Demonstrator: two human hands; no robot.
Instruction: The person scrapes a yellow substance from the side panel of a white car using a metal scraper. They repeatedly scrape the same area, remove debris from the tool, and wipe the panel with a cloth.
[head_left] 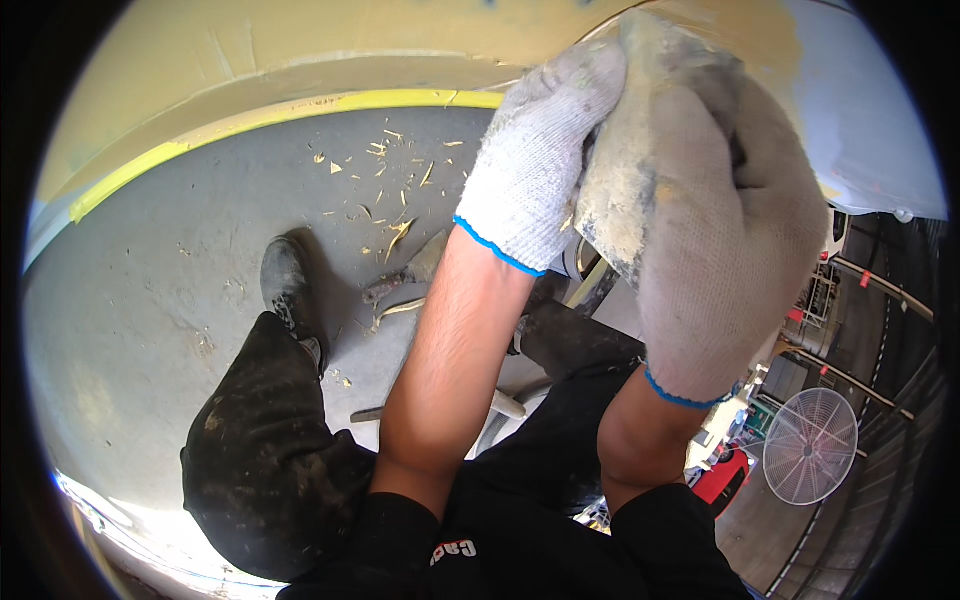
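My right hand [735,210], in a greyish knitted work glove, is closed on a flat, putty-caked scraper [612,205]. The scraper's broad end points down between my wrists. Close beside it, my left hand [540,150] wears a white knitted glove with a blue cuff edge. Its fingers look curled in and are mostly hidden, so what they hold cannot be made out. Both hands are raised against a large curved panel [350,30], coloured yellow-beige with smeared filler. Yellow masking tape [200,135] runs along the panel's lower edge.
Yellowish shavings [400,235] lie on the grey floor [130,300] beside my boot [287,275]. A putty-stained tool [410,272] lies near my left forearm. A round caged fan [810,445] and a red object [722,480] stand to the right. A pale blue-white surface [870,110] is at upper right.
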